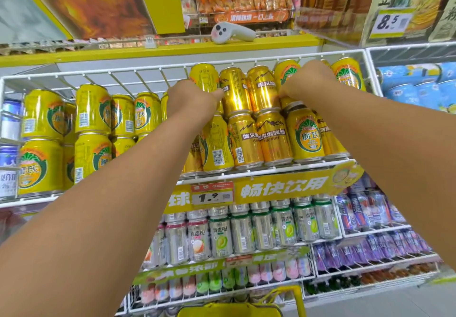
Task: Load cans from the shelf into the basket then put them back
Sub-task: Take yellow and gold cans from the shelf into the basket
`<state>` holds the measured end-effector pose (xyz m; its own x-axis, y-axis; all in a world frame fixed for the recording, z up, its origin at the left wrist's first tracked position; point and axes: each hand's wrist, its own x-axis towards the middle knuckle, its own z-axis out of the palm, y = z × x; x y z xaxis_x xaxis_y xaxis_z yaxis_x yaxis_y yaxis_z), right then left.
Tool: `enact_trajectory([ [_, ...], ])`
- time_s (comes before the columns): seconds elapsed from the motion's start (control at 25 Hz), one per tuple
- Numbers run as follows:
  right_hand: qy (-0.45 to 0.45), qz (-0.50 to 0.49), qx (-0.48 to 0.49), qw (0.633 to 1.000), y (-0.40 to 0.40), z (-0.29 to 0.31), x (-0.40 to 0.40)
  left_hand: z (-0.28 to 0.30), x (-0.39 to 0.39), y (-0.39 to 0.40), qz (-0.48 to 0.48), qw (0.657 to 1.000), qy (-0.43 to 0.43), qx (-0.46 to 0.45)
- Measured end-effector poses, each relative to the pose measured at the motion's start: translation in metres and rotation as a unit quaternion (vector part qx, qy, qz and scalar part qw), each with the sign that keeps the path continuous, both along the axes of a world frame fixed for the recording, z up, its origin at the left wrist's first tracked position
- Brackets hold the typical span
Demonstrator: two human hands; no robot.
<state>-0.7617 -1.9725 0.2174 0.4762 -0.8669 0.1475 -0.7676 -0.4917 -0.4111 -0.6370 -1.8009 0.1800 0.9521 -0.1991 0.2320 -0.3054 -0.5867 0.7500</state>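
Two hands reach up to the top row of the wire shelf (271, 168) at upper centre. Left hand (195, 97) wraps a yellow can (203, 77); right hand (308, 81) curls over another yellow can (286, 70). Between them stand two gold Harbin beer cans (249, 90), with two more reading "HARBIN" below. Price tags (213, 196) read 1.9 and 8.5. At bottom centre, the yellow basket (229, 310) shows its rim. A white controller (232, 33) lies on the yellow ledge above.
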Motion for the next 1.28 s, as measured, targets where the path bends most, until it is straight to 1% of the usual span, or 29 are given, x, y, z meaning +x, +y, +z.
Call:
enact_trajectory([
  [0.12, -0.008, 0.019, 0.035, 0.999, 0.002, 0.01, -0.014, 0.012, -0.004, 0.003, -0.013, 0.999, 0.042, -0.031],
  [0.2, -0.055, 0.025, 0.079, 0.995, 0.002, 0.015, -0.025, 0.02, -0.007, 0.006, -0.016, 0.997, 0.059, -0.045],
  [0.32, -0.152, 0.05, 0.149, 0.976, 0.008, 0.015, -0.04, 0.027, -0.017, 0.012, -0.011, 0.998, 0.043, -0.033],
  [0.36, -0.18, 0.054, 0.163, 0.969, 0.011, 0.014, -0.045, 0.028, -0.02, 0.014, -0.014, 0.999, 0.042, -0.031],
  [0.44, -0.204, 0.06, 0.168, 0.962, 0.021, 0.011, -0.053, 0.026, -0.024, 0.02, -0.018, 0.998, 0.034, -0.04],
  [0.72, -0.255, 0.122, 0.198, 0.939, 0.047, -0.008, -0.079, 0.01, -0.042, 0.05, -0.053, 0.993, 0.014, -0.106],
  [0.96, -0.291, 0.167, 0.241, 0.911, 0.08, -0.027, -0.12, 0.001, -0.094, 0.081, -0.072, 0.988, 0.021, -0.134],
  [1.08, -0.306, 0.191, 0.285, 0.888, 0.091, -0.043, -0.143, -0.006, -0.134, 0.095, -0.043, 0.991, 0.021, -0.126],
  [1.28, -0.305, 0.217, 0.327, 0.868, 0.103, -0.077, -0.184, -0.03, -0.193, 0.115, 0.0, 0.992, 0.037, -0.118],
])
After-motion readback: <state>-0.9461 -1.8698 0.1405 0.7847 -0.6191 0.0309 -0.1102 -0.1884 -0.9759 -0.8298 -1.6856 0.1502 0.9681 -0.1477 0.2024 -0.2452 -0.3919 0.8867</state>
